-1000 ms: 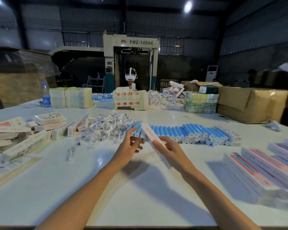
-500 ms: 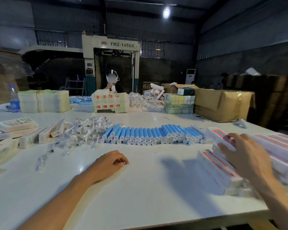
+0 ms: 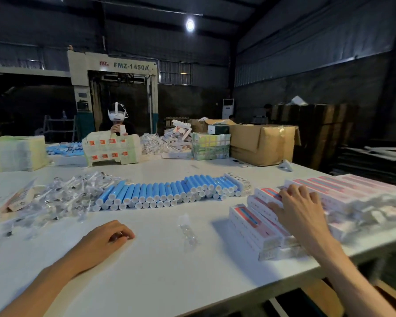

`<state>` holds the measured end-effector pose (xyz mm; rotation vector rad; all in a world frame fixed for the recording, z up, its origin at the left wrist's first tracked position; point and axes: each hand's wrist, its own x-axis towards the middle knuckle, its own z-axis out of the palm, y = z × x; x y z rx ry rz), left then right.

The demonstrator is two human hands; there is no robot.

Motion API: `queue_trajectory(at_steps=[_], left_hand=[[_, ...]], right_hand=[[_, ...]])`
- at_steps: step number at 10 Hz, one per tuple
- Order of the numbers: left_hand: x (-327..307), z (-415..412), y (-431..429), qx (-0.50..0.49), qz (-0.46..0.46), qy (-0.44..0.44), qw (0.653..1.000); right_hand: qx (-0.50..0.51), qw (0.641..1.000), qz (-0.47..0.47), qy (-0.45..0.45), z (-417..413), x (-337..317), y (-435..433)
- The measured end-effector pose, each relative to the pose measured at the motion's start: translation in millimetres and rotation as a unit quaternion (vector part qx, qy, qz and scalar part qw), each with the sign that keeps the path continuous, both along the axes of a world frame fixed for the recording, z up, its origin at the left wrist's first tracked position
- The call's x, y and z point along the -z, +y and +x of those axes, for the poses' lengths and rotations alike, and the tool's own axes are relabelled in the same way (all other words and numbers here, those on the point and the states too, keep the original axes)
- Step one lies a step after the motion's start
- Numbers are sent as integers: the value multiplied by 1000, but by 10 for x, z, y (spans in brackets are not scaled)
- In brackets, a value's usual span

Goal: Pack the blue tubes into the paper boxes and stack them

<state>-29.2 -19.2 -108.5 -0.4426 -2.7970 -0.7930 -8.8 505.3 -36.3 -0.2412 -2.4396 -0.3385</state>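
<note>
Wide white tabletop (image 3: 158, 271) fills the view, and at its far right corner a big brown cardboard carton (image 3: 261, 143) stands with its flaps up. On the right side sit the paper boxes (image 3: 252, 223), white with red-and-blue panels, lying flat in low stacks. The nearest ones run lengthwise from the far left to the near right, with their short ends facing the front edge. The ones farther right lie more crosswise.

Across the middle lies the row of blue tubes (image 3: 165, 191), two layers deep and packed side by side. The row runs left to right, and each tube's long axis points away across the tabletop, white caps toward the person. The tubes at the left end lean a little to the right. Just left of them, touching the row's end, is a heap of clear plastic packets (image 3: 73, 193).

The right hand (image 3: 300, 209) lies palm down on top of the paper boxes with its fingers spread, gripping nothing. The left hand (image 3: 105, 239) rests on the bare tabletop, fingers loosely curled under, holding nothing. Between the hands lies one stray clear packet (image 3: 188, 229), well apart from the heap.
</note>
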Motion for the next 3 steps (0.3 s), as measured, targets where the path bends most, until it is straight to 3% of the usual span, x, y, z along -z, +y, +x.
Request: queue_trajectory(at_steps=[3], left_hand=[[-12, -11, 96, -11, 13, 5, 1000]], right_hand=[[-10, 1000, -20, -10, -25, -75, -63]])
